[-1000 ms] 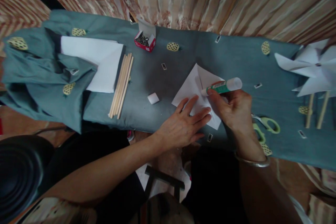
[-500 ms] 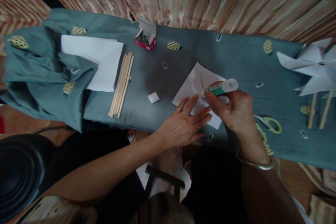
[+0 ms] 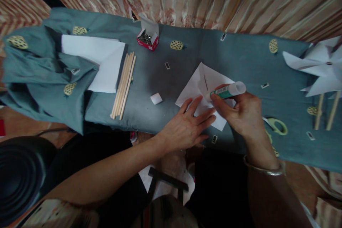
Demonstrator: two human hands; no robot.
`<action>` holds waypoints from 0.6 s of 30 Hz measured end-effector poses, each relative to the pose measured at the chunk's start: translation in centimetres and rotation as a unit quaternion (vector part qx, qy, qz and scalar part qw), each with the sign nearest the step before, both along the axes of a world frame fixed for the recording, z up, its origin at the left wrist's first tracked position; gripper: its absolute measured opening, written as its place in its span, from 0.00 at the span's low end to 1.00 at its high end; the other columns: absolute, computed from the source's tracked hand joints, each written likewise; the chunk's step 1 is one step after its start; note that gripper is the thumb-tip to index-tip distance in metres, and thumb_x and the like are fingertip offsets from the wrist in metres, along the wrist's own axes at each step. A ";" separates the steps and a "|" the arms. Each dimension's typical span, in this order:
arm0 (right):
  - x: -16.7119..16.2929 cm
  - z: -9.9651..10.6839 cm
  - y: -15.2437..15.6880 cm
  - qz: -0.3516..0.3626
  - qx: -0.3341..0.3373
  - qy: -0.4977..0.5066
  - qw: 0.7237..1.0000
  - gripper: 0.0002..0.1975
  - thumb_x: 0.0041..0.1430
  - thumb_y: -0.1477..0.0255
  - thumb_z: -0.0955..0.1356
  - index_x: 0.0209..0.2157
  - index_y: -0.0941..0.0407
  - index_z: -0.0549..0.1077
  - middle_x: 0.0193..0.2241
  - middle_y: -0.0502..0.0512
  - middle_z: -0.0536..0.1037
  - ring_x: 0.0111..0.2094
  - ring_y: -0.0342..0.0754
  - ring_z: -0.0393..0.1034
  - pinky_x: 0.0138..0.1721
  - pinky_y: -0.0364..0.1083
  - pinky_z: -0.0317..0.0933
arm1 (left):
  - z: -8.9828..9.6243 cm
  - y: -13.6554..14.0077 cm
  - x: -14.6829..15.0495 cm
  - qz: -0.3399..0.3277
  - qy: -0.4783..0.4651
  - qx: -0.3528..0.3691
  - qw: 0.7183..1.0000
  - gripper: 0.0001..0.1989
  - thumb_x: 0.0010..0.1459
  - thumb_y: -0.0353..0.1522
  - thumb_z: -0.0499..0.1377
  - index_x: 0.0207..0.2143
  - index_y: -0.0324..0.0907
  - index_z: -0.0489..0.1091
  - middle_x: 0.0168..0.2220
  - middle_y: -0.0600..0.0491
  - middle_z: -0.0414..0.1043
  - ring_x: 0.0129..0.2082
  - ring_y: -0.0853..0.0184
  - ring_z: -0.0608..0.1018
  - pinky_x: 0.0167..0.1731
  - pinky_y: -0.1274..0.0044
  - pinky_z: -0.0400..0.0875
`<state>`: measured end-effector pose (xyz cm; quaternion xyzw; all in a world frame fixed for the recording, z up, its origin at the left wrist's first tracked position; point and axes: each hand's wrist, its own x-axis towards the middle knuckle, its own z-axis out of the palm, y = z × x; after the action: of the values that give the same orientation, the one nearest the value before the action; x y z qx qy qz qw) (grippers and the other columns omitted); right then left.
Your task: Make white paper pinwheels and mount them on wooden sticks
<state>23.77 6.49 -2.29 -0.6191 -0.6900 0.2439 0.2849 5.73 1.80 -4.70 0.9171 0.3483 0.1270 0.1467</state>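
Note:
A square of white paper point(image 3: 190, 84) with slits running in from its corners lies on the cloth in front of me. My left hand point(image 3: 187, 124) rests flat on its near edge with the fingers spread. In my right hand point(image 3: 240, 110) is a green-and-white glue stick point(image 3: 227, 91), tilted, its tip at the middle of the paper; whether it touches cannot be told. The white glue cap point(image 3: 156, 98) stands apart, left of the paper. Green-handled scissors point(image 3: 279, 127) lie beside my right wrist, partly hidden by it.
Left are several wooden sticks point(image 3: 124, 87) and white paper sheets point(image 3: 107, 74). An open red box point(image 3: 148, 41) of small metal pieces stands at the back. At right lie white paper pinwheels point(image 3: 320, 66) with wooden sticks. A teal patterned cloth point(image 3: 240, 57) covers the table; curtains hang behind.
My right hand and the glue stick have shifted slightly to the right. My left hand stays in place on the paper.

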 end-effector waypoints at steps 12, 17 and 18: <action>1.2 -1.7 0.4 -0.063 -0.002 0.191 0.980 0.06 0.54 0.65 0.72 0.32 0.54 0.78 0.28 0.48 0.79 0.30 0.44 0.73 0.35 0.45 0.67 | -0.3 -0.1 0.0 0.003 -0.002 0.012 1.000 0.26 0.61 0.43 0.57 0.59 0.44 0.61 0.65 0.52 0.58 0.67 0.43 0.51 0.63 0.50 0.50; 0.5 -1.2 0.2 -0.056 -0.003 0.126 0.990 0.08 0.55 0.65 0.71 0.34 0.55 0.78 0.29 0.51 0.80 0.30 0.47 0.74 0.36 0.47 0.67 | -0.3 -0.1 0.0 0.002 -0.008 0.010 1.000 0.27 0.61 0.42 0.57 0.59 0.42 0.61 0.65 0.52 0.59 0.66 0.41 0.52 0.63 0.50 0.50; 0.4 -1.1 0.2 -0.056 -0.002 0.105 0.993 0.09 0.55 0.65 0.71 0.35 0.55 0.78 0.29 0.51 0.80 0.30 0.47 0.74 0.36 0.48 0.67 | -0.3 0.0 0.0 0.003 -0.009 0.009 1.000 0.26 0.61 0.42 0.57 0.59 0.42 0.62 0.65 0.52 0.59 0.66 0.41 0.52 0.62 0.50 0.50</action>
<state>24.20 6.69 -3.35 -0.6283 -0.6200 0.2925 0.3678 5.72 1.76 -4.96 0.9163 0.3481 0.1390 0.1414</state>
